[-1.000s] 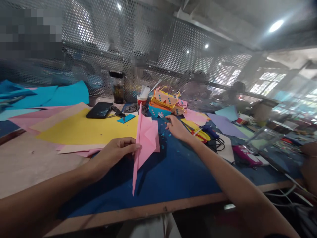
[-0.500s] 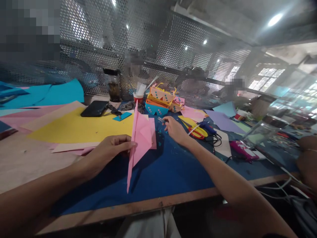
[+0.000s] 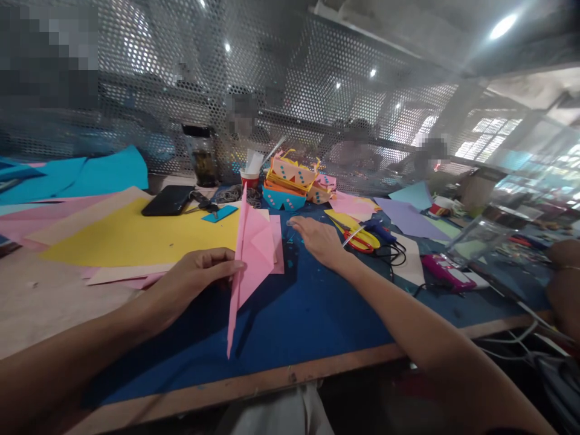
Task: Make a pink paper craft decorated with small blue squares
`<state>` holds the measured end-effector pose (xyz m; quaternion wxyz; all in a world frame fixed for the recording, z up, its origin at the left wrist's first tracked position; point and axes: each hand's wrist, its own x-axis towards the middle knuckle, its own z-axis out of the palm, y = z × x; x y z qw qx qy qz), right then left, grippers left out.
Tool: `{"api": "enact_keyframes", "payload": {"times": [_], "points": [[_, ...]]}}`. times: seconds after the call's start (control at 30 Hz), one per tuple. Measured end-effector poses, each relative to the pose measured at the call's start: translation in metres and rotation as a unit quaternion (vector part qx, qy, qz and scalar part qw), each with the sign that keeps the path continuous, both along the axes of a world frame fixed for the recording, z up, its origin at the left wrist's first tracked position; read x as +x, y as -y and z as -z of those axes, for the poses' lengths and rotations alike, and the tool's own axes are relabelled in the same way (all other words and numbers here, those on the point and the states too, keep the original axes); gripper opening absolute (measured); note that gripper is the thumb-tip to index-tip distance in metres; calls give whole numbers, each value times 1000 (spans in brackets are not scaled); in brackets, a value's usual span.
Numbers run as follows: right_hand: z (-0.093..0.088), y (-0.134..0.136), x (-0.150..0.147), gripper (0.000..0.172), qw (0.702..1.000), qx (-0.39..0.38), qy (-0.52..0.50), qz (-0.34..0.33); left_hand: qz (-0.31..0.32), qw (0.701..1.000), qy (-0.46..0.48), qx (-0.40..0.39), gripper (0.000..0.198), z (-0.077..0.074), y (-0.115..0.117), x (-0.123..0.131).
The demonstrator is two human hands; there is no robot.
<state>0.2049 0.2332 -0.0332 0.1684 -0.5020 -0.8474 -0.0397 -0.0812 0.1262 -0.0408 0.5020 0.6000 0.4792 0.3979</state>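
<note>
My left hand [image 3: 206, 272] pinches a folded sheet of pink paper [image 3: 254, 260] between thumb and fingers. The paper stands nearly upright, edge towards me, with a creased flap to the right. My right hand [image 3: 321, 243] is low over the blue table surface [image 3: 308, 320], palm down, its fingertips together at a small clear piece [image 3: 290, 223] whose kind I cannot make out. Another pink sheet [image 3: 277, 244] lies flat behind the held paper. Beyond my right hand stand decorated paper crowns in a stack [image 3: 285, 196].
Yellow paper [image 3: 122, 235], a black phone [image 3: 167, 200] and keys [image 3: 206, 202] lie to the left. Red-handled scissors [image 3: 357, 240], a blue glue gun [image 3: 379, 229] with its cable and a glass jar [image 3: 483, 235] are on the right. A paper cup [image 3: 249, 178] stands behind.
My right hand has lowered slightly and its fingers have turned further down towards the table. The left hand still holds the pink paper; the whole view has shifted a little.
</note>
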Motion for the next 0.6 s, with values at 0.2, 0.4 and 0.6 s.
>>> {"api": "enact_keyframes", "payload": {"times": [0.2,0.4,0.6], "points": [[3,-4,0,40,998,-6,42,44,1,1000,9,-6,34,-2,2,1],[4,-6,7,57,996,-5,28,88,-3,1000,6,-6,33,-5,2,3],[-9,-12,16,75,995,-6,-70,65,-5,1000,6,-10,34,-4,1,3]]}}
